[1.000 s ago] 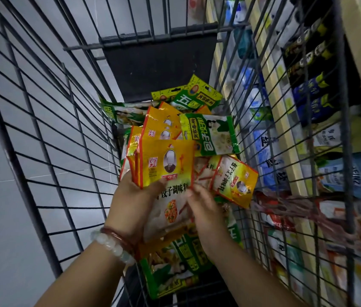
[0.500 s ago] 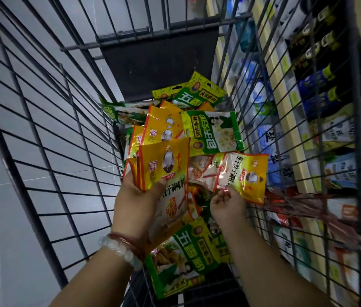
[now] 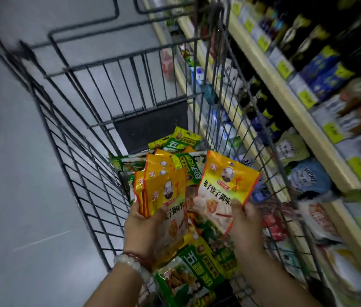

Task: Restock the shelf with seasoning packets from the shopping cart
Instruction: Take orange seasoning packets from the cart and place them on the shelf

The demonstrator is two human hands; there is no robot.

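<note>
Item: single yellow seasoning packet [image 3: 226,189], held by the right hand [image 3: 247,224]. Change: half a second ago it lay tilted and low among the packets in the cart; it now stands upright, lifted above the pile, face to the camera, with the view swung toward the shelf. Judged meaning: collecting from the cart is near its end and the packets are about to go up for placing.

Appearance: glossy yellow pouch with red edging, a portrait medallion near the top, a band of Chinese characters across the middle, a food picture on a white lower panel. Flat, light, a little crumpled at the corners.

Hands: right hand clamps the packet's lower edge, thumb on the front. Left hand [image 3: 144,229], just left of it, clamps a fanned stack of like yellow packets [image 3: 164,193]; a pale bead bracelet [image 3: 130,265] sits at that wrist. The hands are apart.

Below and beyond the hands: green packets [image 3: 199,269] loose in the wire shopping cart [image 3: 82,173].

Right of the right hand: the shelf [image 3: 294,103], stocked with bottles and pouches, blurred.
</note>
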